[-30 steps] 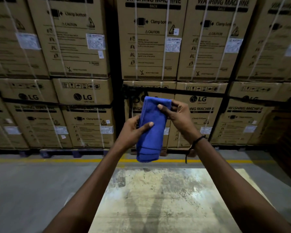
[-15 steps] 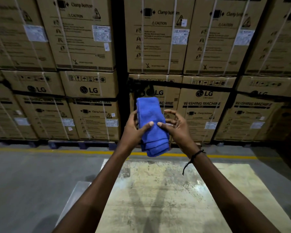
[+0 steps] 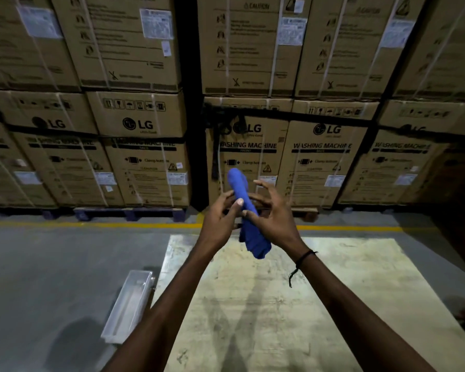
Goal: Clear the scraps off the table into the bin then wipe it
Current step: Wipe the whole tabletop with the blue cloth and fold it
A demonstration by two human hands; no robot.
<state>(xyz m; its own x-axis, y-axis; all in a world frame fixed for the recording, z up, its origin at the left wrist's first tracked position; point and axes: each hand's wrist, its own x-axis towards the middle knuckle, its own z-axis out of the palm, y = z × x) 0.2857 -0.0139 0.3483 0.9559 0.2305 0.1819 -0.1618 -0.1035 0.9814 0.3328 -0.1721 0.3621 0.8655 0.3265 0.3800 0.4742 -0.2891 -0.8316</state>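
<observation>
Lowered since before, both hands' fingers point(image 3: 239, 202) pinch the blue cloth point(image 3: 249, 218), its middle hidden.

Wearing no sleeves, both forearms showing bare up to the frame's bottom edge. Carrying a thin black cord bracelet point(image 3: 304, 257) around the wrist of the right hand point(image 3: 275, 224), its loose frayed end dangling below. Showing nothing worn on the left hand point(image 3: 220, 224) or its wrist.

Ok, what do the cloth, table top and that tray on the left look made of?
Cloth: soft blue fabric, likely microfibre, since it folds limply. Table: hard, pale, mottled top with a dull sheen, perhaps worn metal or laminate; unclear. Tray: grey, thin-walled, probably sheet metal or plastic.
</observation>
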